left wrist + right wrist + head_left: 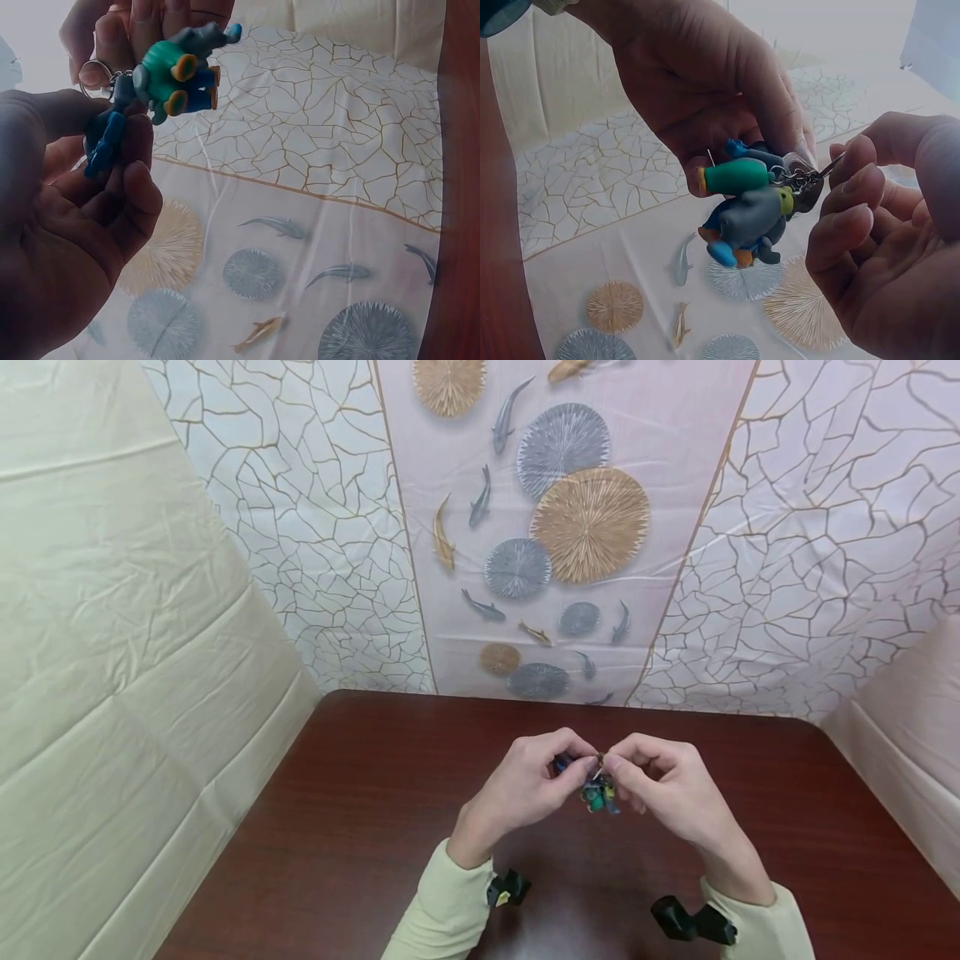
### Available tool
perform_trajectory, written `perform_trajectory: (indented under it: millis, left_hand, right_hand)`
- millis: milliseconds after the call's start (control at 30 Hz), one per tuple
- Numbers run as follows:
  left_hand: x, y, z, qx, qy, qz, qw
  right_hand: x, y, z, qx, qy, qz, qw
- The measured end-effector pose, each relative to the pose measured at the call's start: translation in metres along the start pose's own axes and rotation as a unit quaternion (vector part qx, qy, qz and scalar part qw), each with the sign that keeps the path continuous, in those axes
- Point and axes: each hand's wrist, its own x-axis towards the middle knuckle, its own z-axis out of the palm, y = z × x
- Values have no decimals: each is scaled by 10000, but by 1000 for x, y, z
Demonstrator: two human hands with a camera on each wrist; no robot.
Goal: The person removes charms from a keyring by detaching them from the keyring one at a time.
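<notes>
Above the table my two hands meet over a keychain (596, 795) with small toy figures. My left hand (528, 781) pinches one blue-grey figure (105, 142) between thumb and fingers. A figure in green with orange cuffs and blue trousers (202, 99) dangles beside it. Grey figure (746, 217), with a blue tip and a lime band, hangs lower in the right wrist view. Thumb and fingertips of my right hand (675, 785) pinch the metal split ring (831, 166), where short chains (799, 178) gather. The fingers partly hide the ring.
Beneath the hands is a dark red-brown table (360, 810). A patterned cloth (517, 643) with fish and round motifs hangs at its far edge. Cream fabric (135, 693) lines the left side, and more pale fabric (900, 718) stands at the right.
</notes>
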Motion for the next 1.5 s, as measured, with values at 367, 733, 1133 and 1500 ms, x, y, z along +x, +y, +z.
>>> perform_trajectory:
  millis: [367,733,1133,1500]
  left_hand:
    - [1,0,1,-52,-90,-130,9999]
    - [0,0,1,91,-2,217,9997]
    - [0,-2,1,35,-50,121,9999]
    - [0,-3,-3,63,-281,-114,9995]
  right_hand:
    - [-1,1,0,49,53,-84,9999]
    - [2,-1,1,-35,-142,345,9993]
    - [1,-4,0,161,-154,589,9980]
    - [2,-2,3,93,-34,431,9990]
